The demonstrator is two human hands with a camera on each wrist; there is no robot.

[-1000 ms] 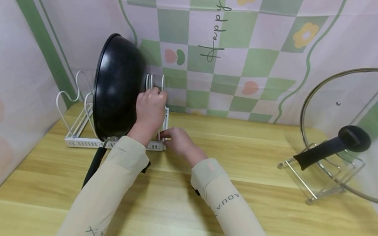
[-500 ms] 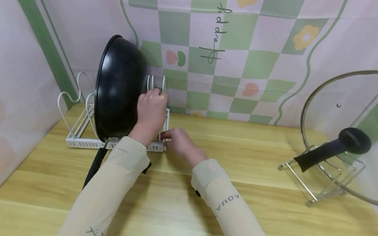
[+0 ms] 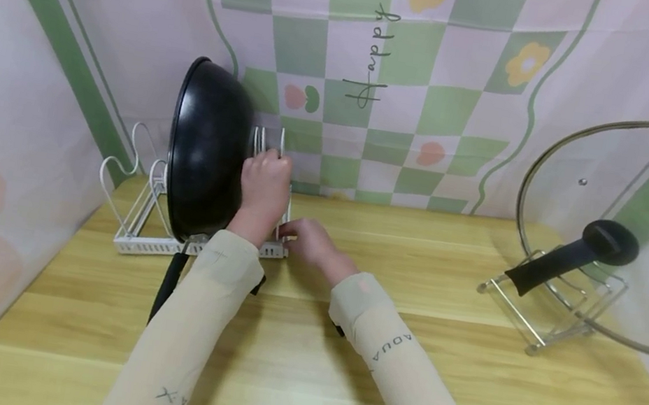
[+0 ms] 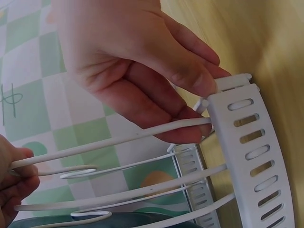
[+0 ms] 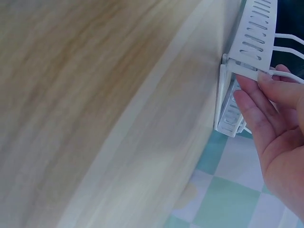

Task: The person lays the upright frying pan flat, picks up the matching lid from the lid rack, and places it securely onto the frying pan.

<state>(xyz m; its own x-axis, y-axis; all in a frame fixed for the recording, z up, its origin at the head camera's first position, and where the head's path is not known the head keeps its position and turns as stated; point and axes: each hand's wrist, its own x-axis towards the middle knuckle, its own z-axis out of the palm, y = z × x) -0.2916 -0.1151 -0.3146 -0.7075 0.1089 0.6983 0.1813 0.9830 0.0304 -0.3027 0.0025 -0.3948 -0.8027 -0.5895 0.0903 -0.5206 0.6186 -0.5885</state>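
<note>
A black wok [image 3: 208,149] stands on its side in a white slotted pan rack [image 3: 148,245], its black handle [image 3: 167,287] jutting out in front. To the wok's right, my left hand [image 3: 266,183] grips the upper part of the white wire dividers. Its fingers [image 4: 21,173] curl round two wires at the edge of the left wrist view. Low at the rack's right end, my right hand [image 3: 313,242] pinches the foot of the outermost wire divider [image 4: 128,137]. In the right wrist view, thumb and fingers [image 5: 259,111] meet right at the slotted rail's corner.
At the right, a large glass lid [image 3: 587,152] with a black knob and handle leans in a small metal wire stand [image 3: 517,311]. A checkered fabric backdrop [image 3: 398,101] rises behind the wooden table [image 3: 366,379]; another sheet closes off the left.
My left hand has shifted slightly to the right, and the wok with it. My right hand keeps its place at the rack's end.
</note>
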